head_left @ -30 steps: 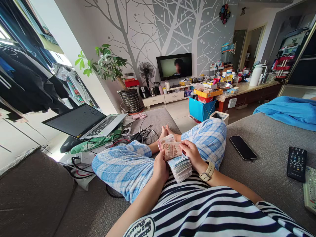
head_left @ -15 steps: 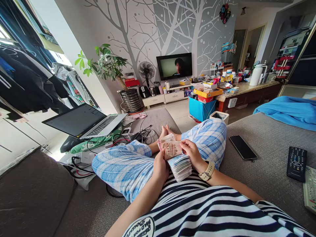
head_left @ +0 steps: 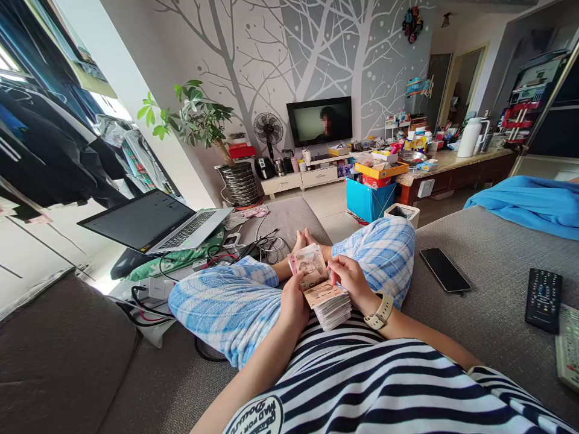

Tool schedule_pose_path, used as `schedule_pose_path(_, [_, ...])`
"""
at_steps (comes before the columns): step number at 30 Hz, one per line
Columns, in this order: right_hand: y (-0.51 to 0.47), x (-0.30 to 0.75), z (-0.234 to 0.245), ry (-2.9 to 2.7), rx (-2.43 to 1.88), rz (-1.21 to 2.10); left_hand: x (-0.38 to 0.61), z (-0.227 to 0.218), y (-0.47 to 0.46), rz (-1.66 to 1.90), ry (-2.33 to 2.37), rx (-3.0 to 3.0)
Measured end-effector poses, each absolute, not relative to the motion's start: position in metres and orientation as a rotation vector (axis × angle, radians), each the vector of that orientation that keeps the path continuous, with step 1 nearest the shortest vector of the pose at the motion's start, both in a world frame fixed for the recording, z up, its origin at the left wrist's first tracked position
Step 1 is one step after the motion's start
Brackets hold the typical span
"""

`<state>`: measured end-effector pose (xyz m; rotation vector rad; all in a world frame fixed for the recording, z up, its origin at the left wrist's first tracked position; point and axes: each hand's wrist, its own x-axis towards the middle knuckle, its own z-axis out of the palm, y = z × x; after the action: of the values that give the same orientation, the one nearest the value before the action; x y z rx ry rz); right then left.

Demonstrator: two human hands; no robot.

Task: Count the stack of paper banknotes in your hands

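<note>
A thick stack of banknotes is bent over in my left hand, above my crossed legs. My left fingers are closed round its left side, with the thumb on top. Upright notes with a printed portrait fan out at the far side, pinkish ones behind. A brownish note lies uppermost on the near part, over many pale edges. My right hand, with a cream watch on its wrist, is curled in a pinch at the right edge of the notes. Its fingertips partly hide what they grip.
On the grey sofa to the right lie a black phone, a dark remote and a pale remote. An open laptop and tangled cables are at the left. A small bin stands beyond my right knee.
The 20 note that stood between my hands is now folded down onto the near part, covering the bluish note there. Portrait notes show behind it. My right hand has shifted slightly.
</note>
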<state>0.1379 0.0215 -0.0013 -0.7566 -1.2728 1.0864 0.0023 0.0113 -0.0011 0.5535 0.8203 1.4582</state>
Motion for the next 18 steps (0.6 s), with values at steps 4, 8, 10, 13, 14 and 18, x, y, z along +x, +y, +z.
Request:
schedule_pose_path(4, [0.0253, 0.1367, -0.0041, -1.237, -0.816, 1.074, 0.0022, 0.0004, 0.0102, 1.462, 0.825, 0.567])
schedule_pose_path(8, [0.0290, 0.1368, -0.0069, -1.195, -0.887, 1.044, 0.0034, 0.0042, 0.0063, 1.459, 0.854, 0.613])
schedule_pose_path(10, [0.0292, 0.1374, -0.0068, -1.178, -0.903, 1.046, 0.0040, 0.0064, 0.0039, 1.451, 0.862, 0.626])
schedule_pose_path(13, [0.0273, 0.1386, -0.0055, -1.206, -0.889, 1.044, 0.0044, 0.0080, 0.0017, 1.423, 0.866, 0.643])
schedule_pose_path(14, [0.0264, 0.1390, -0.0050, -1.227, -0.881, 1.042, 0.0043, 0.0076, 0.0018, 1.418, 0.871, 0.648])
schedule_pose_path(18, [0.0236, 0.1395, -0.0037, -1.269, -0.863, 1.024, 0.0033, 0.0017, 0.0060, 1.441, 0.864, 0.645])
